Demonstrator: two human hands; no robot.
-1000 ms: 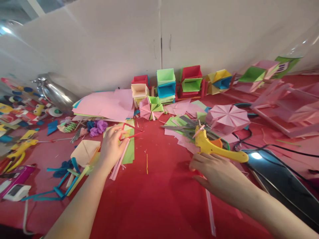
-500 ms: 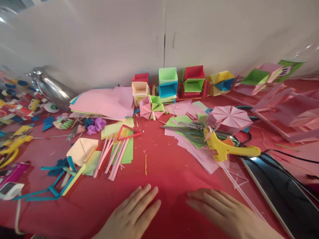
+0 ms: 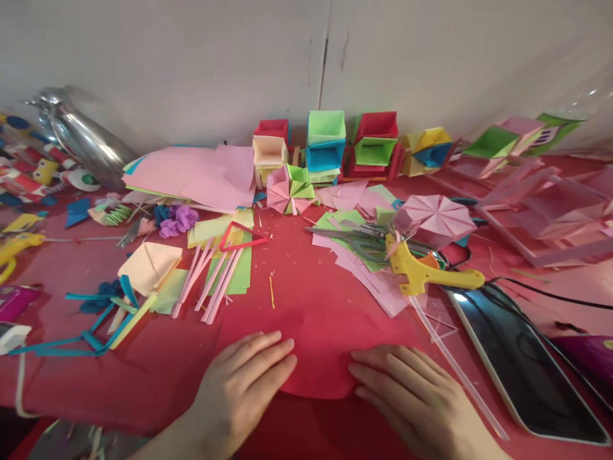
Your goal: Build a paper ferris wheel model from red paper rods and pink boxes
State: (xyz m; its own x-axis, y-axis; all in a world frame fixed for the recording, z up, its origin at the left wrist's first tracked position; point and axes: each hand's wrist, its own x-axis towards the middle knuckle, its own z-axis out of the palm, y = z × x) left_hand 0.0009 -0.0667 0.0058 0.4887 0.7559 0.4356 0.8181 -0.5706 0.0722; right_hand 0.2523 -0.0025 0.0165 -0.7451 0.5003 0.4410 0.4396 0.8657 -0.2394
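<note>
My left hand [image 3: 251, 386] lies palm down at the near middle of the red-covered table, its fingers stretched out and close together. My right hand [image 3: 407, 390] rests flat in the same way, a short gap to the right. Both press on what looks like a smooth red sheet of paper [image 3: 320, 358], whose outline partly merges with the red table cover. Its near edge bows down between the hands. Neither hand grips anything. Pink paper strips [image 3: 223, 287] lie beyond my left hand, and a yellow glue gun [image 3: 431, 275] lies beyond my right.
Folded paper boxes [image 3: 325, 144] stand along the wall. A pink paper stack [image 3: 191, 176] and metal jug [image 3: 89, 140] are back left. Scissors [image 3: 340, 233] lie on paper scraps. A dark-screened tablet [image 3: 527, 364] and cable [image 3: 550, 294] are at right; blue strips [image 3: 90, 338] at left.
The view has tilted down, so more of the near side shows. The red sheet's near edge is now visible between my hands. Both hands remain flat, and the gap between them looks similar.
</note>
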